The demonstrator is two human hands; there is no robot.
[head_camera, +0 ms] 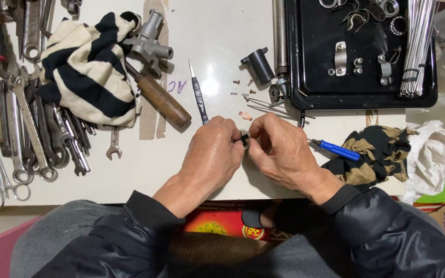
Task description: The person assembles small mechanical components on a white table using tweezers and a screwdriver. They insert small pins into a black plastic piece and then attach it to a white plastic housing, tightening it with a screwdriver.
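Note:
My left hand and my right hand meet over the white table, fingertips pinched together on a small black part. The right hand also grips a blue-handled screwdriver, whose handle sticks out to the right. A thin black-handled pick lies just beyond my left hand. Tiny screws and a small orange piece lie just past my fingertips.
Wrenches and pliers crowd the left side by a striped cloth, a grey metal fitting and a wooden handle. A black cylinder sits near a black tray of clamps and metal rods. Rags lie at the right.

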